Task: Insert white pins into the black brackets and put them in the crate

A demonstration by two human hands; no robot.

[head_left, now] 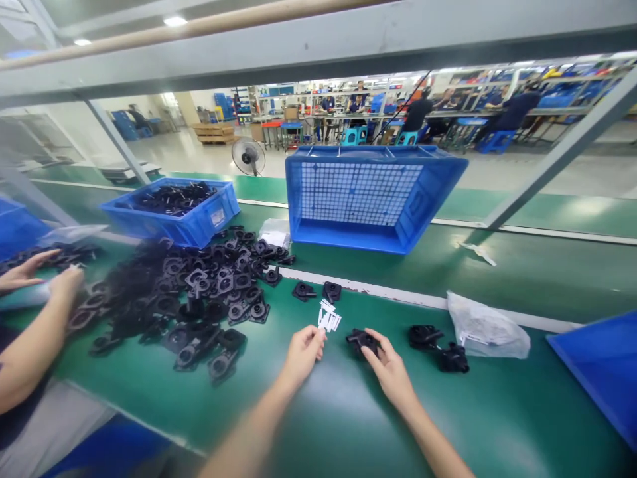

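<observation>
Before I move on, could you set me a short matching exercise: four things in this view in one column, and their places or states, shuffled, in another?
Things:
1. Wearer's right hand
2. White strips
3. Fan
4. Blue crate with a grid base

Places or states:
A. On its side, open face toward the camera
B. In a small loose pile near the fingertips of the wearer's left hand
C. Gripping a black part
D. In the background

Right pairs: 1-C; 2-B; 3-D; 4-A

Right hand (389, 366) partly hides black part (359, 339); rightmost blue bin (604, 372) cut off.
</observation>
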